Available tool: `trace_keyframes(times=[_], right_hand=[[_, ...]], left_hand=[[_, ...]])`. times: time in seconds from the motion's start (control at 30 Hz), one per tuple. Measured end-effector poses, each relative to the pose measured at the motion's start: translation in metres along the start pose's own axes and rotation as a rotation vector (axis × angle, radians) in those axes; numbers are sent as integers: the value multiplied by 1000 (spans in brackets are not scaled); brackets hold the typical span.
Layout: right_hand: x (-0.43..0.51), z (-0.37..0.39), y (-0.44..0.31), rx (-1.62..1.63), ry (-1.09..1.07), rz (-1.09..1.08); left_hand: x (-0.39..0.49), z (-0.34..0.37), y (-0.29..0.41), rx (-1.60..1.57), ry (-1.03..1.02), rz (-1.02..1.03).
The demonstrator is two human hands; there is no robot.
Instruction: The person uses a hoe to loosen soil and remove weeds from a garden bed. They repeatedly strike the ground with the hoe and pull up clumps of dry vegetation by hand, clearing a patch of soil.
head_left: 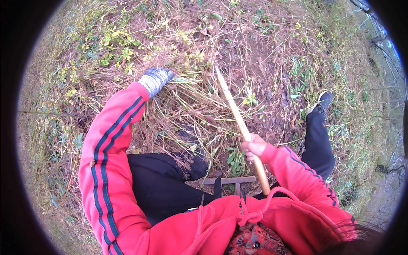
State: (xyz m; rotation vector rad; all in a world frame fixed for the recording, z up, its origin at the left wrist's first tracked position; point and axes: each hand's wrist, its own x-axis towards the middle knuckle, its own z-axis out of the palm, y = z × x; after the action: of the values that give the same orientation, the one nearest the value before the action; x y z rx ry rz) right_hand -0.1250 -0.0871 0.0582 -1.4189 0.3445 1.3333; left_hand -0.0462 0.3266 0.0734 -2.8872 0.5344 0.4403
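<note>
My left hand (156,80), in a grey-white knitted glove, has its fingers closed on a bunch of grass stems (185,80) at the upper left of centre. My bare right hand (254,146) is wrapped around a pale wooden handle (237,118). The handle slants from near my waist up to a dark metal collar (217,70); whatever tool head is beyond it is hidden in the grass. Between my hands lies a tangle of dry and green cut-looking stems (191,111), partly covering one dark shoe.
Under me shows the wooden bar of a low seat (229,180). My other shoe (325,100) rests on the ground at the right. Leafy yellow-green weeds (118,41) grow at the upper left. Bare branches (382,47) stand along the far right edge.
</note>
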Motion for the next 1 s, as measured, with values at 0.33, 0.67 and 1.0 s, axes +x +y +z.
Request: trace_keyframes(times=[0.33, 0.67, 1.0], right_hand=[[-65, -14, -2, 142, 142, 7], [120, 38, -103, 272, 69, -134], [-21, 39, -11, -252, -98, -17]], left_hand=[[-7, 15, -4, -36, 73, 32], [-4, 11, -2, -11, 107, 80], [22, -13, 14, 159, 4, 187]])
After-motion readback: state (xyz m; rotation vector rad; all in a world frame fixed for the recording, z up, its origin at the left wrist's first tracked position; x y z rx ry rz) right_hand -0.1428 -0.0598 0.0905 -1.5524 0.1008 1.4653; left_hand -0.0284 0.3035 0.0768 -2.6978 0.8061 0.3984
